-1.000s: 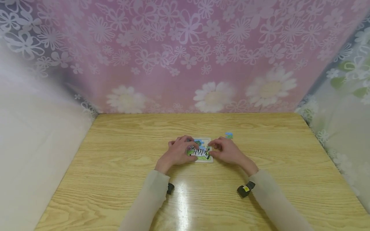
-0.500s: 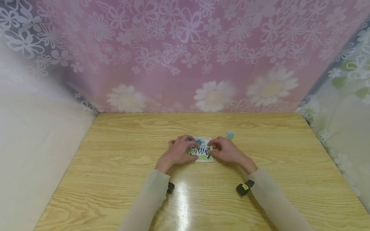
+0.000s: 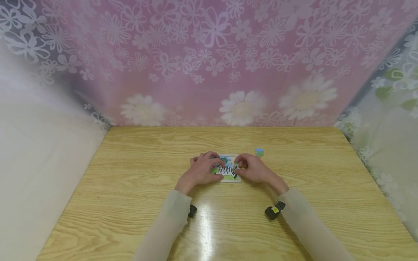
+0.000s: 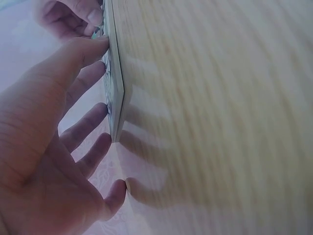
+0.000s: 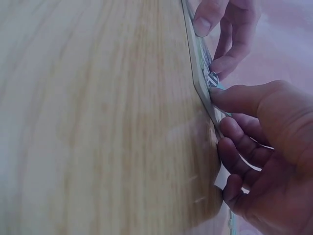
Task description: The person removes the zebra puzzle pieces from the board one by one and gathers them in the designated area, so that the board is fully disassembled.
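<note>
A small zebra jigsaw puzzle lies in a pale tray near the table's middle. Over its left side my left hand spreads its fingers, with thumb and fingertips resting on the puzzle and one fingertip on the table in the left wrist view. At the right edge, my right hand pinches a puzzle piece between thumb and fingers; most of that piece is hidden. The tray's upper right part shows bare board beside the blue pieces.
One loose blue-and-green puzzle piece lies on the wooden table, behind my right hand. A pink flowered cloth hangs along the far edge. Black cameras are strapped to both wrists.
My right hand has shifted slightly left, over the tray's right edge, with the pinched puzzle piece. My left hand stays in place on the puzzle.
</note>
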Demonstrator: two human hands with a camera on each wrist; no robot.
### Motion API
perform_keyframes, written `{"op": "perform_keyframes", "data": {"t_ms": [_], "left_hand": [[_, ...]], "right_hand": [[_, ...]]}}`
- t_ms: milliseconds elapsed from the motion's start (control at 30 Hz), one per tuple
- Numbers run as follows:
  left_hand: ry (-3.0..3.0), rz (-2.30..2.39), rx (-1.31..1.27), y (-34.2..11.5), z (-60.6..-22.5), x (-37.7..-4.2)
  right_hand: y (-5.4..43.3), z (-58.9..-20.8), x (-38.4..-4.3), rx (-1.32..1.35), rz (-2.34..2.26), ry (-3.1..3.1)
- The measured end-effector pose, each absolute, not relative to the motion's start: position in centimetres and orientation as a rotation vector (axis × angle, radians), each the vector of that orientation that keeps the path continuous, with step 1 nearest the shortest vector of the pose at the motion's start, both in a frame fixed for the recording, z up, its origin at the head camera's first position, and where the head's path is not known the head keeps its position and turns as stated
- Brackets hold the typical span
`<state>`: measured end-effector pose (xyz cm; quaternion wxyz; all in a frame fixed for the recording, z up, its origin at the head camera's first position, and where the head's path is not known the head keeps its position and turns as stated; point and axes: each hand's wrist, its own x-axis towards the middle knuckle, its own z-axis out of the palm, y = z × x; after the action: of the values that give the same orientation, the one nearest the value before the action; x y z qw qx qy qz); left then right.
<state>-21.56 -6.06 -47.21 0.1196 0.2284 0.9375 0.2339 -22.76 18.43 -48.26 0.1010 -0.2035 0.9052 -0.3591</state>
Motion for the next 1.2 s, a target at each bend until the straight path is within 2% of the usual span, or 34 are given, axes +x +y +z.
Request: {"op": "perform_keyframes", "data": {"t_ms": [433,800,1200], "left_hand": [[2.734,0.699,0.668,-6.2,-46.9,-21.4],[2.748,0.688,0.669,-6.1,-47.1,-21.5],[2.746,0.703,0.660,-6.1,-47.1,-21.4]], "right_hand": [[18.4,-49.0,-22.5,-0.555,-1.233,2.688],[18.0,-49.0,-22.7,-0.377,-1.276,2.696],[19.4,-48.5,-22.2,-0.353,-1.447,2.655]]}}
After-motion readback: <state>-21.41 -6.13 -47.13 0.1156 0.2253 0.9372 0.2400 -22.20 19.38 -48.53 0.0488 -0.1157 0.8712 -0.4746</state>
